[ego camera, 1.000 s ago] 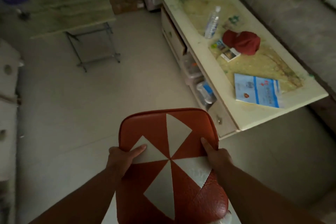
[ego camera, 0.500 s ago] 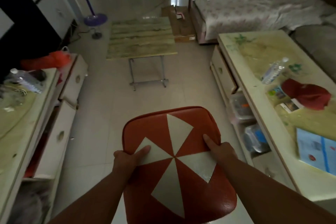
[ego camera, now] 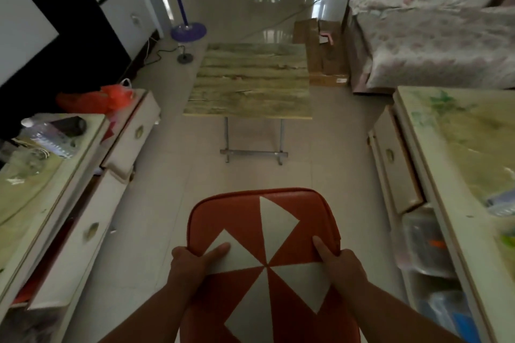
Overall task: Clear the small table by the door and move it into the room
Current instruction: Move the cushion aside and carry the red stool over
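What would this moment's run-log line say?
left hand: grips red-and-white stool seat | right hand: grips same seat | small wood-top table: ahead, top bare | floor between: open

The stool (ego camera: pixel 264 259) seat looks like grained leatherette, red with matt white triangles. The table (ego camera: pixel 250 83) has a worn wood-grain top on dull metal legs. The floor (ego camera: pixel 167 203) is glossy tile; the sofa (ego camera: pixel 432 44) wears flowered cloth

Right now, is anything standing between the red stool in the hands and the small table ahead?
Nothing visible. Both the left hand and right hand grip the stool, and only bare floor lies between it and the table. Cabinets flank the path at both sides.
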